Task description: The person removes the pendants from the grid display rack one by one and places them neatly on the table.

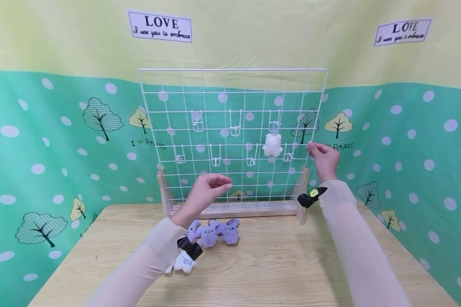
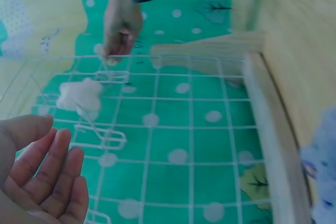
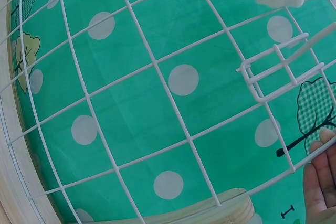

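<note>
A white wire grid panel (image 1: 244,111) stands upright on the table in a wooden base (image 1: 234,209). My right hand (image 1: 324,158) pinches the panel's right edge wire; in the right wrist view its fingers (image 3: 315,182) are right at that wire. In front of the panel's lower middle, my left hand (image 1: 209,192) is raised with loosely bent fingers and nothing in them. One white plush charm (image 1: 272,145) hangs from an upper right hook (image 1: 274,123). Several other white hooks, such as one at the middle (image 1: 235,128), carry nothing.
Several purple plush charms (image 1: 209,235) lie on the wooden table (image 1: 276,264) before the base. Nearer, white plush charms (image 1: 184,262) are partly hidden by the left wrist. A green and yellow cloth (image 1: 61,145) with dots and trees surrounds the table.
</note>
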Tool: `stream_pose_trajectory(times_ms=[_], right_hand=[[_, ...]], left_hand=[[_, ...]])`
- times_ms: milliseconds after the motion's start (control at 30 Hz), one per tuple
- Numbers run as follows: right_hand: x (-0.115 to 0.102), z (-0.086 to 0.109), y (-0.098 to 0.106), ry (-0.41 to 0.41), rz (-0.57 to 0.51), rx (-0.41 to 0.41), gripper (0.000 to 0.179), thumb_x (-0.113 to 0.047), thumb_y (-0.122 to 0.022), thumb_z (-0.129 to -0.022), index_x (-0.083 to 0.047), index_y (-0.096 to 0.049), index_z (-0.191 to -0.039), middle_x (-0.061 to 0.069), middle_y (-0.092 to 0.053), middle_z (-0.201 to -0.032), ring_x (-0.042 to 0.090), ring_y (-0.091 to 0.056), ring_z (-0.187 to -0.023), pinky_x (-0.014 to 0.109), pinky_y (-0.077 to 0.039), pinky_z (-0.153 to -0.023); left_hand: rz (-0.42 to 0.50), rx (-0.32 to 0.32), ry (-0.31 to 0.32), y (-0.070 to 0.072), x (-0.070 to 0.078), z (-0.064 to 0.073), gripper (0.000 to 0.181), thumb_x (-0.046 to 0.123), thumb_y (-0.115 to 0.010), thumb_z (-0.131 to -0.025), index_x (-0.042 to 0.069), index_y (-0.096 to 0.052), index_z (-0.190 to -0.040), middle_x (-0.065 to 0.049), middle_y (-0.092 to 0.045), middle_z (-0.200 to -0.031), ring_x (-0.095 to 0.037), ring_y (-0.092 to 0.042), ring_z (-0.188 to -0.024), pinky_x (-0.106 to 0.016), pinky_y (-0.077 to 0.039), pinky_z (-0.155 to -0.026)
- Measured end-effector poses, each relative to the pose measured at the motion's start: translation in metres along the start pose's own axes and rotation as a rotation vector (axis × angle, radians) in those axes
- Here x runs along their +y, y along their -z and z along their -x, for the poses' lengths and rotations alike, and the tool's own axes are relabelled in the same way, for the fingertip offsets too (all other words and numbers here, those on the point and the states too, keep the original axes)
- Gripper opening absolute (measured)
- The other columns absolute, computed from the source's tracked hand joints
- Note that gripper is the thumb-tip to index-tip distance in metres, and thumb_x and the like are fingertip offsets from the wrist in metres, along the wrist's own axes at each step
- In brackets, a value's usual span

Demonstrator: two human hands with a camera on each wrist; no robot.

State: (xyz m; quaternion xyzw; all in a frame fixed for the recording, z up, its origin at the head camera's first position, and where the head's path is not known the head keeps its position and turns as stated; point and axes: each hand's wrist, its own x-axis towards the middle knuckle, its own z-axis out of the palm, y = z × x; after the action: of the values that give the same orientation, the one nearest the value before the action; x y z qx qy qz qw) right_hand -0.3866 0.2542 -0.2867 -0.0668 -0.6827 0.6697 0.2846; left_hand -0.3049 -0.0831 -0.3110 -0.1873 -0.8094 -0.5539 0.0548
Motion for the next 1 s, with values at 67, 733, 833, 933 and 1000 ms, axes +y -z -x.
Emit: stream_pose_trajectory(times_ms=[67,733,833,933,1000], right_hand=[[0.001,0.0,0.001,0.002,-0.004,0.002,0.043,-0.041,-0.069,-0.081,-0.01,-0.068,-0.111,-0.006,-0.07,-0.094,0.01,-0.064,-0.094,0.03,-0.045,-0.097],[0.002,0.0,0.0,-0.01,-0.022,0.004,0.041,-0.041,-0.07,-0.08,-0.011,-0.069,-0.109,-0.007,-0.07,-0.093,0.009,-0.064,-0.094,0.027,-0.046,-0.095],[0.002,0.0,0.0,-0.013,-0.03,0.005,0.036,-0.036,-0.069,-0.083,-0.011,-0.069,-0.109,-0.006,-0.069,-0.093,0.009,-0.064,-0.094,0.027,-0.046,-0.095],[0.001,0.0,-0.001,-0.009,-0.027,0.004,0.035,-0.034,-0.069,-0.084,-0.01,-0.069,-0.109,-0.006,-0.069,-0.093,0.009,-0.064,-0.093,0.028,-0.046,-0.095],[0.0,0.001,-0.001,-0.009,-0.028,0.004,0.035,-0.034,-0.069,-0.084,-0.01,-0.069,-0.11,-0.006,-0.069,-0.092,0.009,-0.064,-0.093,0.028,-0.046,-0.096]], left_hand=[[0.025,0.003,-0.016,-0.003,0.009,-0.008,0.017,0.02,-0.068,-0.087,0.012,-0.069,-0.102,-0.001,-0.069,-0.098,-0.022,-0.063,-0.092,-0.037,-0.052,-0.08],[0.048,0.095,-0.156,-0.049,0.075,-0.075,0.023,0.018,-0.066,-0.09,0.009,-0.066,-0.111,-0.003,-0.069,-0.102,-0.014,-0.063,-0.092,-0.023,-0.053,-0.078],[-0.002,0.108,-0.178,-0.056,0.082,-0.082,0.026,0.018,-0.066,-0.089,0.008,-0.065,-0.114,-0.003,-0.069,-0.104,-0.014,-0.063,-0.094,-0.022,-0.052,-0.077],[-0.01,0.145,-0.187,-0.062,0.088,-0.09,0.027,0.018,-0.066,-0.089,0.008,-0.066,-0.114,-0.002,-0.068,-0.104,-0.013,-0.063,-0.095,-0.021,-0.052,-0.076],[-0.002,0.173,-0.188,-0.065,0.092,-0.095,0.027,0.018,-0.066,-0.089,0.007,-0.066,-0.114,-0.003,-0.068,-0.105,-0.014,-0.063,-0.095,-0.021,-0.052,-0.076]])
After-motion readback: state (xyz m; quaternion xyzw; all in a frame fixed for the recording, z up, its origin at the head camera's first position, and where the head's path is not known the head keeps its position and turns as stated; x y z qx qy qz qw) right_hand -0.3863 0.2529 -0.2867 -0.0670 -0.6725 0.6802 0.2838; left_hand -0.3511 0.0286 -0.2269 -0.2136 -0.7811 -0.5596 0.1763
